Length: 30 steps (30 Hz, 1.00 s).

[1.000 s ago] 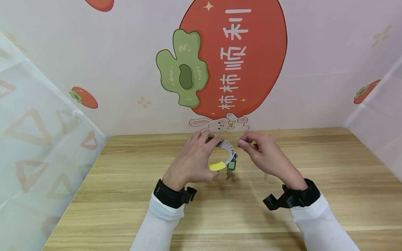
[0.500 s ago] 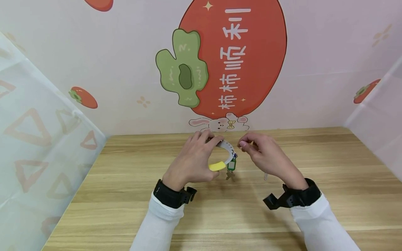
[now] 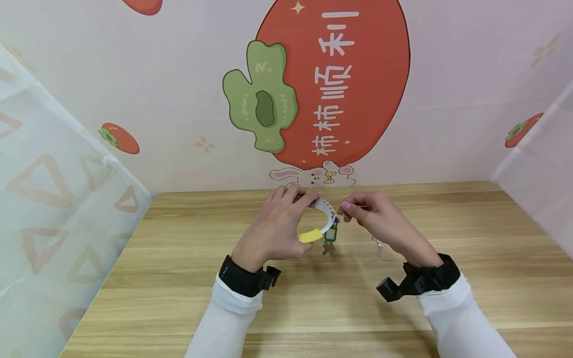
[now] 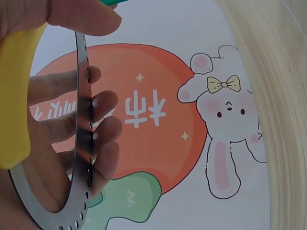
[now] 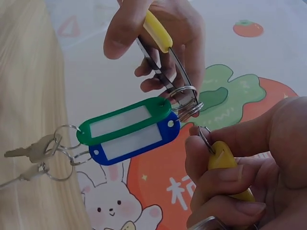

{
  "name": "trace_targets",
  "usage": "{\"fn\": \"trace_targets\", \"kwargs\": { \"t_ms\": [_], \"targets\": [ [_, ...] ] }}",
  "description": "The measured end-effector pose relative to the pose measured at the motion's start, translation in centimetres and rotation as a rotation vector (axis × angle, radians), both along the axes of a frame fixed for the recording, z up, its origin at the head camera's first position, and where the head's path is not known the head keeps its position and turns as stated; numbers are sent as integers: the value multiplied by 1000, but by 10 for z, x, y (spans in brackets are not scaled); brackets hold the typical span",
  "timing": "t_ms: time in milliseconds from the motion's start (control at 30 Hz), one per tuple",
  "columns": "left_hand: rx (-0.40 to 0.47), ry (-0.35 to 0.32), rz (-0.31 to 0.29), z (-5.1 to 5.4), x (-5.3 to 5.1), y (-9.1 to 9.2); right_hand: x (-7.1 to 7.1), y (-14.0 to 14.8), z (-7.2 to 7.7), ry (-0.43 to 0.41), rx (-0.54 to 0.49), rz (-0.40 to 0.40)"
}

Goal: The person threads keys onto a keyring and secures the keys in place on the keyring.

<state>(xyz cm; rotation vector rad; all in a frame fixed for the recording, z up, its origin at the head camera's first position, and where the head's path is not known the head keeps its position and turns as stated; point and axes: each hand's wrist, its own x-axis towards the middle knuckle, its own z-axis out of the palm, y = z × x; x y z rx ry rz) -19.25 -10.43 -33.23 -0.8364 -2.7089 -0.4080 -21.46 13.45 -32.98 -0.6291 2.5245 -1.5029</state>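
My left hand [image 3: 275,223] grips a metal ring with a row of holes [image 3: 329,211] by its yellow sleeve [image 4: 14,96]. From this ring hang a green key tag [image 5: 120,120] and a blue key tag [image 5: 132,143], with keys [image 5: 41,151] at their lower ends. Close by on the right, my right hand [image 3: 380,221] pinches a yellow key tag [image 5: 223,158] between thumb and fingers. Its small split ring [image 5: 205,138] points toward the rings on the metal hoop, with a slight gap. A shiny metal piece [image 3: 379,247] dangles beneath this hand, mostly hidden.
Both hands are above a wooden table [image 3: 313,308]. A printed backdrop [image 3: 179,99] with a persimmon and a rabbit rises behind it. White cloth panels [image 3: 67,199] flank the left and right sides.
My right hand has shifted slightly downward with the yellow key tag, and its fingers have changed position a little. More of the dangling metal piece shows. The left hand stays put.
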Motion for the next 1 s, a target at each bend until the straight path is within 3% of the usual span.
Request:
{"fn": "trace_targets", "kwargs": {
  "t_ms": [200, 400, 700, 1000],
  "targets": [
    [-1, 15, -6, 0, -1, 0, -2, -3, 0, -121, -114, 5],
    [-19, 11, -10, 1, -2, 0, -4, -3, -3, -169, -179, 17],
    [-12, 13, -43, 1, -1, -1, -5, -2, -2, -197, -186, 22],
    [0, 23, -57, 0, -1, 0, -4, -1, -3, -170, -164, 46]
  ]
}}
